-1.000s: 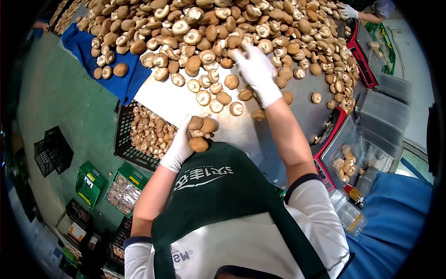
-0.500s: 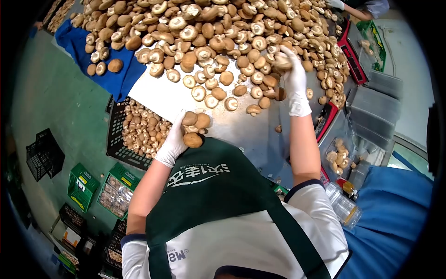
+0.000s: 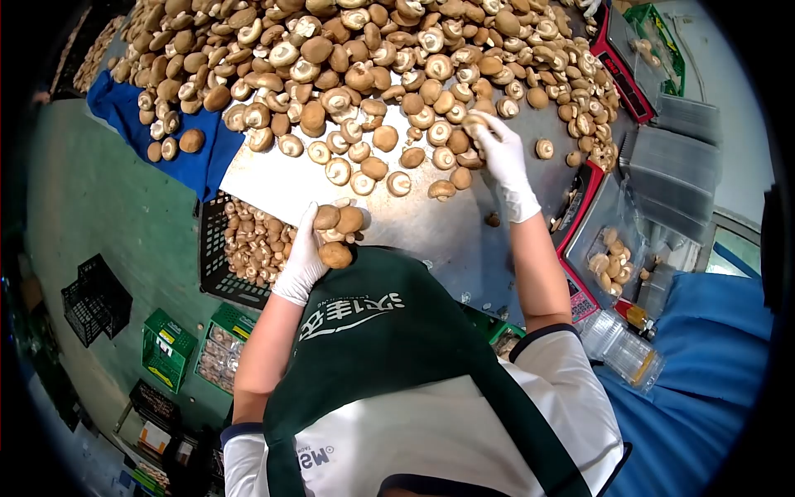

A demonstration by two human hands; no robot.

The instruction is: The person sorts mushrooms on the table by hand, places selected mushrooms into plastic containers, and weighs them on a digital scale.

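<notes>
Several brown mushrooms (image 3: 335, 254) rest in my gloved left hand (image 3: 305, 263), its fingers curled round them near the table's front edge. My gloved right hand (image 3: 503, 161) is closed on a mushroom (image 3: 476, 123) at the right of the loose ones. Between my hands, loose mushrooms (image 3: 398, 183) lie on a white sheet (image 3: 263, 184) and the metal table (image 3: 431, 228), some caps down with pale stems showing. A large mushroom pile (image 3: 331, 50) spreads behind them.
Left of the table stands a black crate (image 3: 217, 263) of small mushrooms, below a blue cloth (image 3: 192, 166). At the right are red scales (image 3: 619, 76), a clear tray of mushrooms (image 3: 611, 263) and stacked clear trays (image 3: 675, 157). Another person's gloved hand (image 3: 590, 7) shows at top right.
My right hand has moved from the middle of the pile to the right, then back a little, and now holds a mushroom. My left hand keeps its mushrooms. The view has shifted slightly.
</notes>
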